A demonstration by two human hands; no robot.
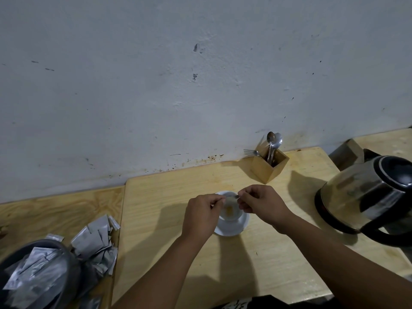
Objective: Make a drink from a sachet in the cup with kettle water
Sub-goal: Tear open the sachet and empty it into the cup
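Cup (231, 216) on saucer (231, 228); kettle (365, 197) right; sachets (93, 241) left.

A single head-worn camera looks forward and down, close over the wooden table (169, 197), facing the wall (178, 74) at twelve o'clock. Both forearms enter from six o'clock; wide-angle bending curves the edges.

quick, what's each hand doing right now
Left hand: closed, pinching one end of the sachet over the cup.
Right hand: closed, pinching its other end.
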